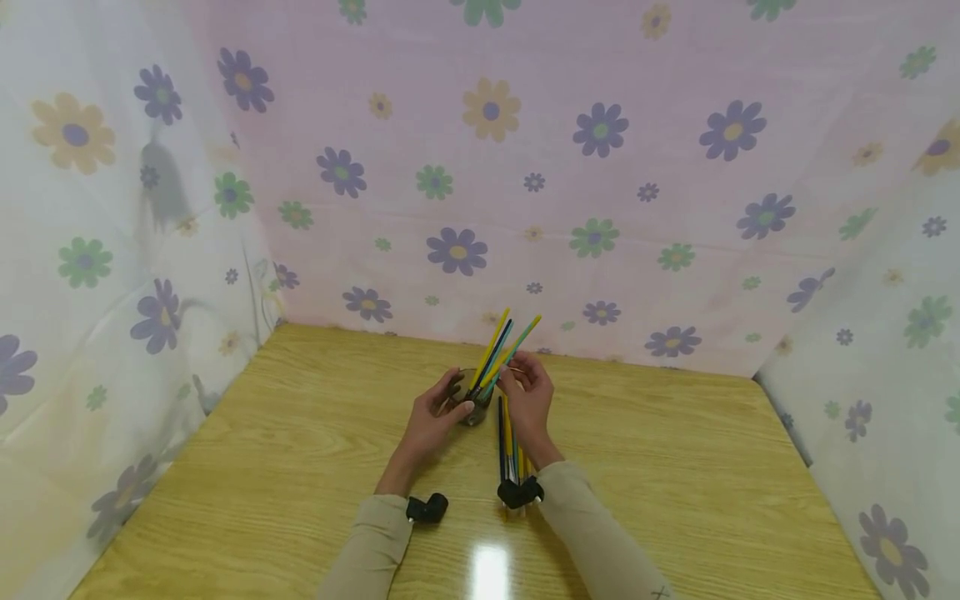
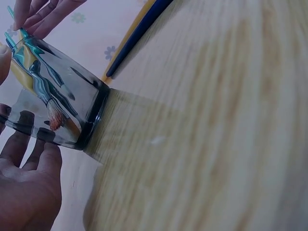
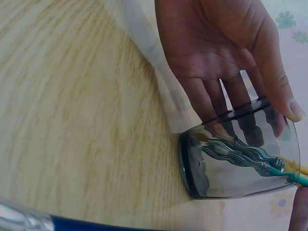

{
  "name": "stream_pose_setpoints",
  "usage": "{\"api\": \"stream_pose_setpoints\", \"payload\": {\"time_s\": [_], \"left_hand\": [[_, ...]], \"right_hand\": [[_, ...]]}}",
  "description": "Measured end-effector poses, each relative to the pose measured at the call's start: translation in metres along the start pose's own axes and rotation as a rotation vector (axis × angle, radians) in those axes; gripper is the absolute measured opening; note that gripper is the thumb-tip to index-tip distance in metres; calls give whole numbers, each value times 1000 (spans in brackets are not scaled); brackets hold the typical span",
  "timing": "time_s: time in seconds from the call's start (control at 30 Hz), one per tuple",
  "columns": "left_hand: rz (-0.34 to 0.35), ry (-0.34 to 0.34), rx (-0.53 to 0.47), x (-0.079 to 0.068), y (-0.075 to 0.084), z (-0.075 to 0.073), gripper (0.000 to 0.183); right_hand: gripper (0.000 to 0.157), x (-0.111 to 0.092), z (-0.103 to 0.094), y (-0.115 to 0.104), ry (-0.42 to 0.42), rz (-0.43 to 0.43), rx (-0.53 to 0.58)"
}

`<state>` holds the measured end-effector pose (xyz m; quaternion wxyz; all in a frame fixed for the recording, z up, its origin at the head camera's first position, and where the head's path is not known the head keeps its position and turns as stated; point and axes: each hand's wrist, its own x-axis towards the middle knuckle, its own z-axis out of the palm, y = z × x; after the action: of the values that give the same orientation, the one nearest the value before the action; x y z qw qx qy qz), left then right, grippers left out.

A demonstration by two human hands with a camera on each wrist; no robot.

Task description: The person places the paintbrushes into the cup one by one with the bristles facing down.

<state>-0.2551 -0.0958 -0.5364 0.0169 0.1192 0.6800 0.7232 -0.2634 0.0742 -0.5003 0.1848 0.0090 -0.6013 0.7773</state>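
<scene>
A smoky see-through glass (image 2: pixel 96 115) stands over the wooden table, with several paintbrushes (image 1: pixel 491 354) in it, bristles down. My left hand (image 1: pixel 433 414) grips the glass from the left, thumb on the near side and fingers on the other. In the right wrist view, the fingers of that left hand (image 3: pixel 221 53) show through the glass wall. At the rim, my right hand (image 1: pixel 531 400) pinches paintbrush handles, a teal one among them; its fingertips reach into the left wrist view near the teal handle (image 2: pixel 24 32).
More paintbrushes (image 1: pixel 512 442) lie in a row on the table (image 1: pixel 660 483), under and beside the right wrist. A blue-handled brush (image 3: pixel 101 225) crosses the right wrist view's lower edge. Flowered cloth (image 1: pixel 525 150) hangs behind the table and at both sides.
</scene>
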Motion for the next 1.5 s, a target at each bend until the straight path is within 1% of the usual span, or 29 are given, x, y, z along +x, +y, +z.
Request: {"api": "stream_pose_setpoints", "payload": {"time_s": [0.2, 0.4, 0.6, 0.67, 0.73, 0.9, 1.07, 1.2, 1.33, 1.5], "left_hand": [[7, -2, 6, 0, 0, 1, 68], [8, 0, 9, 0, 0, 0, 68], [14, -9, 4, -2, 0, -1, 69], [20, -13, 16, -2, -1, -1, 70], [20, -14, 21, -3, -1, -1, 70], [17, -22, 18, -2, -2, -1, 70], [6, -18, 17, -2, -3, -1, 69], [-10, -18, 22, -2, -1, -1, 69], [-11, -23, 29, -2, 3, -1, 69], [-7, -30, 27, -1, 3, -1, 69]], "right_hand": [[28, -3, -1, 1, 6, 16, 3], [34, -10, -8, 3, -11, 16, -12], [33, -18, -23, 4, 0, 76, 7], [32, -21, -31, 4, 2, 111, 20], [34, -23, -39, 6, 8, 157, 32], [43, -27, -61, 7, 24, 310, 40], [45, -30, -81, 2, -12, 427, 18], [42, -30, -94, -3, -35, 481, -62], [39, -30, -99, -7, -59, 509, -175], [39, -31, -93, -14, -105, 483, -355]]}}
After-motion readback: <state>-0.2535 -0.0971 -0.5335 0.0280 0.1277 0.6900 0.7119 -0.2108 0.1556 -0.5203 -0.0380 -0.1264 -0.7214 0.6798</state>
